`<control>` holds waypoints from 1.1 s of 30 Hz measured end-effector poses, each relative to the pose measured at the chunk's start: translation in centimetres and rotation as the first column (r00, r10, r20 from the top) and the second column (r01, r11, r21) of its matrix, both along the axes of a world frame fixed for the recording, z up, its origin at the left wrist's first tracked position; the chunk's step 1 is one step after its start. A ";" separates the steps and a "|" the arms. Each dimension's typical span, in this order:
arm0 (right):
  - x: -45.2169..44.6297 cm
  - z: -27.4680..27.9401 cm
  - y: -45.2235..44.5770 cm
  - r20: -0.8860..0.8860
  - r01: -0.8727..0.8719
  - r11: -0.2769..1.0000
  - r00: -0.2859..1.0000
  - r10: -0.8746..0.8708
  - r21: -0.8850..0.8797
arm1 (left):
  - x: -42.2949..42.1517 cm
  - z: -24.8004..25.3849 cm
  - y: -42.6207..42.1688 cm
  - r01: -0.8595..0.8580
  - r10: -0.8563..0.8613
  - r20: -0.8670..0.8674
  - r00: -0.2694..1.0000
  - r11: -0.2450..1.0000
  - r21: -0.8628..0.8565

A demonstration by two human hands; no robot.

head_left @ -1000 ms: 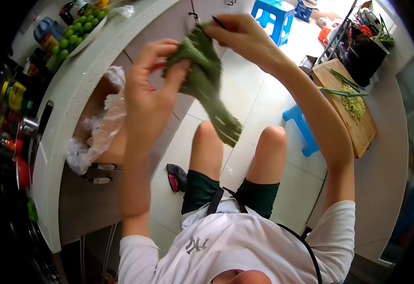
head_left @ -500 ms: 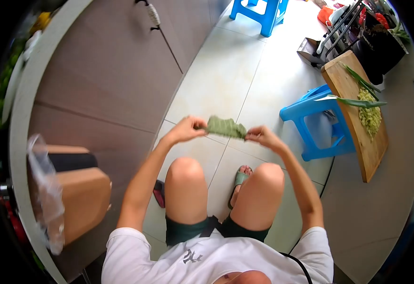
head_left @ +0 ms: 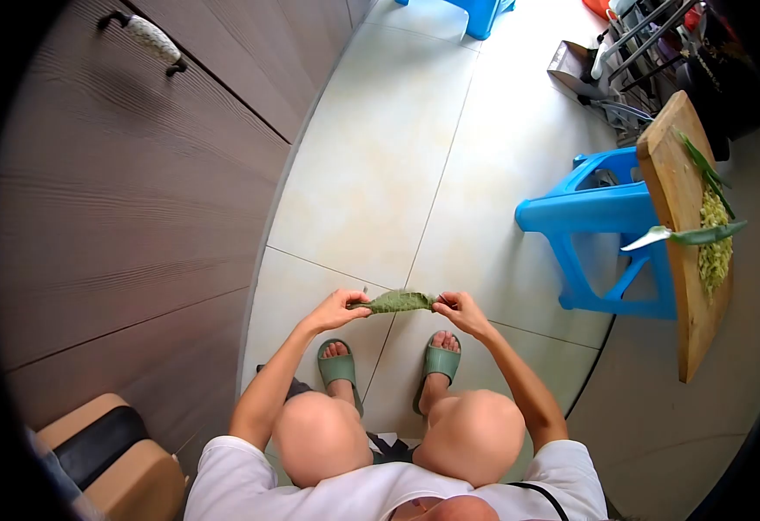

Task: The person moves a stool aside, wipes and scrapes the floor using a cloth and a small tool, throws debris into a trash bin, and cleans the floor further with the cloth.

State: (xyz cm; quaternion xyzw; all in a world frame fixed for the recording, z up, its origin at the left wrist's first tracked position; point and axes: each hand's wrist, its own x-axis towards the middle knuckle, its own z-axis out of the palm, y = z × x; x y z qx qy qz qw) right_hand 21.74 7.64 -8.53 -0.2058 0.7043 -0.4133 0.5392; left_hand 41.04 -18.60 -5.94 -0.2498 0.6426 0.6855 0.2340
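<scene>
A crumpled, light-striped green cloth (head_left: 400, 302) is stretched between my two hands, low over the floor tiles in front of my feet. Its left end is pinched in the fingers of my left hand (head_left: 338, 310). My right hand (head_left: 462, 313) grips the opposite end between thumb and fingers. The middle of the cloth hangs narrow and folded, so its full shape is hidden.
To the right, a wooden cutting board (head_left: 671, 165) rests on a blue plastic stool (head_left: 584, 208), with chopped green pieces (head_left: 714, 252) and long green stalks on it. Brown cabinets (head_left: 137, 174) line the left, near a tan case (head_left: 137, 478). A dustpan (head_left: 571, 68) lies farther back.
Both hands have moved down and nearer the floor with the cloth, which now looks narrower and flatter. My view has shifted, and both sandalled feet now show.
</scene>
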 end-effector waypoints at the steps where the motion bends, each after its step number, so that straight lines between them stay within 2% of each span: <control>1: 0.1 -0.6 0.0 -0.021 0.022 0.999 1.000 -0.023 -0.022 | 0.1 -0.9 0.3 -0.026 0.026 -0.002 1.000 1.000 0.006; 3: 0.5 -1.3 0.1 -0.035 0.097 0.994 0.994 -0.099 -0.051 | 0.5 -2.4 1.0 -0.078 0.078 0.001 0.997 0.997 0.020; 6: 0.9 -2.6 0.7 -0.037 0.174 0.985 0.984 -0.175 -0.018 | 1.1 -4.1 1.8 -0.140 0.128 0.068 0.989 0.961 0.239; 8: 0.6 -2.2 0.4 -0.035 0.213 0.977 0.976 -0.213 -0.006 | 1.7 -5.0 3.1 -0.125 0.112 0.061 0.992 0.954 0.272; 12: 0.6 -3.1 -0.7 -0.089 0.202 0.979 0.975 -0.204 -0.031 | 3.2 -6.3 6.2 -0.130 0.107 0.084 0.991 0.920 0.369; 15: 1.2 -0.8 -2.4 -0.014 0.196 0.979 0.980 -0.197 -0.057 | 4.3 -6.9 8.3 -0.076 0.062 0.043 0.997 0.875 0.478; 18: 2.1 -0.3 -2.4 -0.018 0.024 1.000 1.000 -0.024 0.004 | 5.0 -6.3 9.6 0.007 -0.018 0.018 1.000 0.874 0.486; 22: 2.8 -0.3 -2.9 -0.025 -0.077 0.994 0.997 0.075 -0.074 | 6.1 -6.5 10.6 -0.030 0.027 0.013 1.000 0.910 0.413; 25: 2.8 0.6 -4.2 -0.035 -0.088 0.983 0.996 0.084 -0.161 | 6.1 -6.5 10.3 -0.006 -0.020 0.062 0.998 0.921 0.389; 26: 2.7 0.3 -4.6 -0.075 -0.166 0.968 0.985 0.154 -0.189 | 5.9 -6.3 9.9 0.047 -0.080 0.080 0.994 0.933 0.357; 29: 2.7 0.3 -5.8 -0.335 -0.326 0.898 0.916 0.222 -0.295 | 5.7 -5.5 9.7 -0.029 -0.039 0.164 0.986 0.919 0.393; 30: 2.3 1.8 -6.7 -0.285 -0.373 0.902 0.908 0.308 -0.215 | 5.8 -5.2 9.6 -0.032 -0.030 0.163 0.986 0.929 0.369; 33: 2.6 1.6 -7.9 -0.279 -0.398 0.871 0.905 0.321 -0.288 | 6.0 -4.6 8.9 -0.084 0.034 0.158 0.987 0.944 0.318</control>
